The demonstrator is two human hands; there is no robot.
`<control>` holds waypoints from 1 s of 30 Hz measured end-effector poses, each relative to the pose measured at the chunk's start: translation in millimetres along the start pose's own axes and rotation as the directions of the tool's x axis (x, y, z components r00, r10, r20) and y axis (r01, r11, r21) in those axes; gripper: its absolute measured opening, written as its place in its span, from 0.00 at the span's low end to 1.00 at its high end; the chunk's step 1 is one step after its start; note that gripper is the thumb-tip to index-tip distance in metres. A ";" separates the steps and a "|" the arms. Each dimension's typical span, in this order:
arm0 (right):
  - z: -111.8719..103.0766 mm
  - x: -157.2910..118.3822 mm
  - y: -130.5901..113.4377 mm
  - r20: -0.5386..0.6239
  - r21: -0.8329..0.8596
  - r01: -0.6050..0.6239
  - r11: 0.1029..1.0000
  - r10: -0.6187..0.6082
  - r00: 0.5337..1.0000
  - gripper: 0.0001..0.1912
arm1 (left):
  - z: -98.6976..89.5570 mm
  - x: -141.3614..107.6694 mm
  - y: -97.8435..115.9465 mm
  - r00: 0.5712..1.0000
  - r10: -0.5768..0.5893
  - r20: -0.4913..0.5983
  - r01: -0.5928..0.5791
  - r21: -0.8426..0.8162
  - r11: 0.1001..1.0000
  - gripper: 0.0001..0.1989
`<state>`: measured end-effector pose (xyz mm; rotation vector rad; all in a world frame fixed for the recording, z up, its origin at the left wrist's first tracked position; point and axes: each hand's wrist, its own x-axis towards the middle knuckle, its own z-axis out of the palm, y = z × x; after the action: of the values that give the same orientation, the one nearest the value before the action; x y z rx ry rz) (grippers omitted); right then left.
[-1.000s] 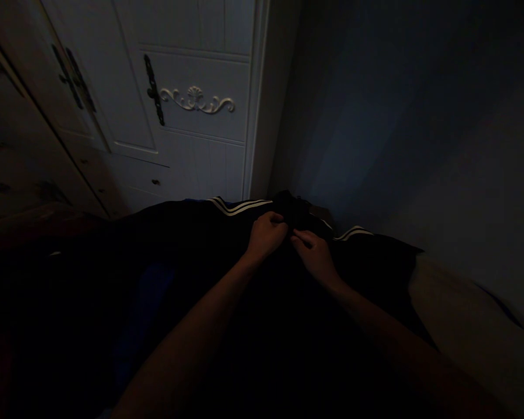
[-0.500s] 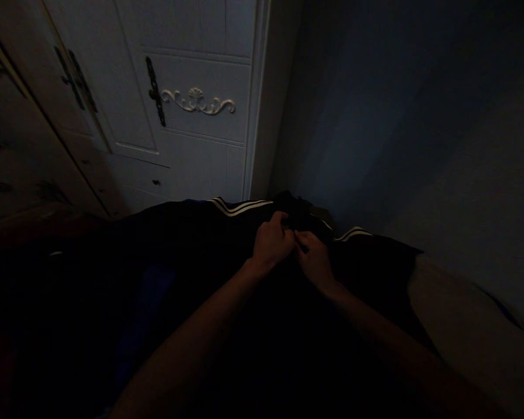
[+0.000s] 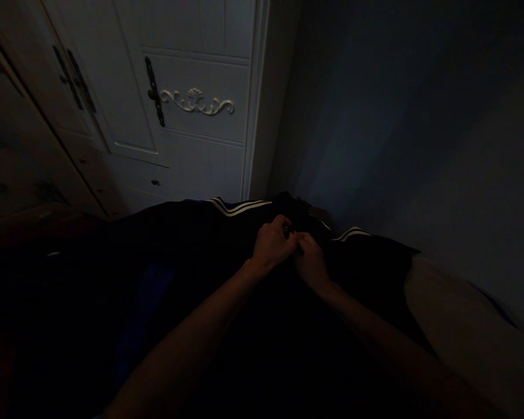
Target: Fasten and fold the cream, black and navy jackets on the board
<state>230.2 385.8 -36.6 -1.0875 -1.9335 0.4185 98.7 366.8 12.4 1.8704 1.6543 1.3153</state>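
Observation:
A black jacket [image 3: 240,227] with white stripes along its shoulders lies spread out in front of me in very dim light. At its middle, just below what looks like the collar, my left hand [image 3: 274,241] is closed, with thumb and bent forefinger pinching the dark cloth. My right hand [image 3: 311,259] sits close beside it, its fingertips pinched together and meeting the left thumb. The exact piece of cloth or fastening between the fingers is too dark to make out.
Behind the jacket stands a white wardrobe [image 3: 201,145] with dark handles and a scroll ornament. A plain wall [image 3: 375,128] rises at the right. Pale cloth [image 3: 445,308] shows at the lower right, and a blue patch of cloth [image 3: 151,291] lies left of my arm.
My left forefinger has curled in and down. My right hand has shifted slightly left, so the two hands are closer together. The jacket has hardly moved.

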 end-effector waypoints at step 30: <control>0.9 3.8 21.1 0.030 -0.023 0.085 0.996 -0.084 0.996 0.21 | -1.1 8.9 -20.8 0.996 0.072 0.052 -0.060 -0.198 0.978 0.08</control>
<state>239.6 400.9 -48.6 -1.0166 -2.0071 0.3668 84.3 380.3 1.3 1.8419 1.3896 1.3813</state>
